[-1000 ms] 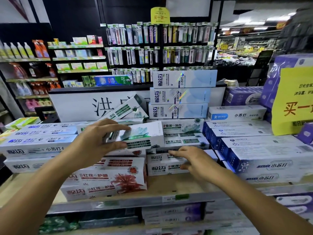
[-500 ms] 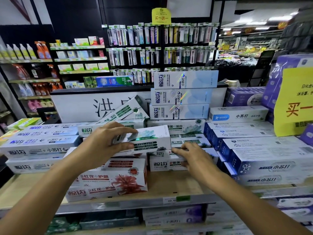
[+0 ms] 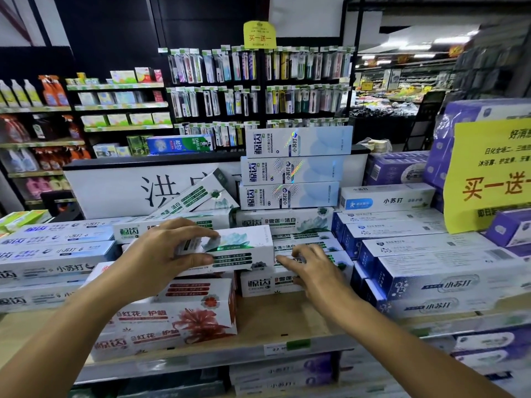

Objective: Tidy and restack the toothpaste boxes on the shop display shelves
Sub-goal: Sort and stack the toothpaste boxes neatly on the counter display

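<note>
My left hand (image 3: 161,251) grips a white-and-green toothpaste box (image 3: 244,251), fingers over its top and thumb under its front, holding it above the red-flower boxes (image 3: 184,320). My right hand (image 3: 313,268) rests with spread, bent fingers on the low green-and-white stack (image 3: 264,282) at the shelf's centre. Whether it holds a box there is unclear. Another green box (image 3: 198,193) leans tilted behind. Three pale-blue boxes (image 3: 290,168) are stacked above the green ones.
Blue-and-white boxes (image 3: 431,277) fill the right of the wooden shelf (image 3: 275,320); white-and-blue ones (image 3: 51,254) fill the left. A yellow sign (image 3: 494,170) hangs at right before purple packs. Toothbrush racks (image 3: 258,81) stand behind the counter.
My left hand has carried the green box rightward toward the centre stack. My right hand has shifted slightly up and back along the low green boxes.
</note>
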`<state>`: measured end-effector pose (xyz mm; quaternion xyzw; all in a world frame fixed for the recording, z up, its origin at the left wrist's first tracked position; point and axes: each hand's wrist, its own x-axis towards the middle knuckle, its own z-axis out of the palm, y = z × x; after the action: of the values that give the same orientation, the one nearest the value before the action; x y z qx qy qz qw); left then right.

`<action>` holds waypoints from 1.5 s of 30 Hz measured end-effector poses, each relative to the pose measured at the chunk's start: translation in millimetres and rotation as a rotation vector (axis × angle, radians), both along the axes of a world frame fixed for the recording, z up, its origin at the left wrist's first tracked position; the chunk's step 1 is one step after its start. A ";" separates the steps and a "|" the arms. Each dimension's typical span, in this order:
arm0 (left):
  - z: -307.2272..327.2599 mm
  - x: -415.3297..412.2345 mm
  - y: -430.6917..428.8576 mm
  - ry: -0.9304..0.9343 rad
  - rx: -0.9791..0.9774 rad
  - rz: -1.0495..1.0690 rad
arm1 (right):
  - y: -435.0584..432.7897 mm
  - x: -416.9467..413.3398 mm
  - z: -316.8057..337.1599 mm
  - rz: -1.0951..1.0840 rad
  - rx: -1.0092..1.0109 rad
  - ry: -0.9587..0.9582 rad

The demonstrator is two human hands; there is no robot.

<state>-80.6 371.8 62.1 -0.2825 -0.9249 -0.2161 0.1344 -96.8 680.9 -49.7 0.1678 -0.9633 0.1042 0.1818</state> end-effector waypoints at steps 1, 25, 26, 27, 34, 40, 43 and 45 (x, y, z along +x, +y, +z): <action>0.5 -0.1 0.1 -0.008 0.001 0.003 | 0.5 -0.4 0.2 -0.002 0.006 0.000; 44.9 38.8 100.4 -0.955 1.473 -0.079 | -16.1 34.3 76.1 0.235 -0.944 -0.060; 43.8 38.8 103.5 -0.980 1.489 -0.078 | -18.8 39.9 83.3 0.287 -0.985 -0.065; 43.2 39.5 105.6 -1.002 1.482 -0.071 | -21.2 46.1 90.6 0.317 -0.985 -0.060; 37.8 36.3 103.0 -1.013 1.399 -0.112 | -21.8 59.0 112.9 0.277 -1.139 -0.197; 40.8 32.9 102.9 -1.039 1.242 -0.185 | -18.3 53.3 119.1 0.242 -1.345 -0.302; 38.6 32.6 102.9 -1.052 1.140 -0.218 | -12.9 44.7 130.8 0.232 -1.481 -0.326; 38.1 32.5 103.5 -1.064 1.101 -0.193 | -10.0 41.0 139.3 0.269 -1.524 -0.358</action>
<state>-48.1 475.3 100.2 -0.1124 -0.5955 -0.7625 -0.2266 -55.7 671.0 89.6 0.0926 -0.6127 0.7813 0.0749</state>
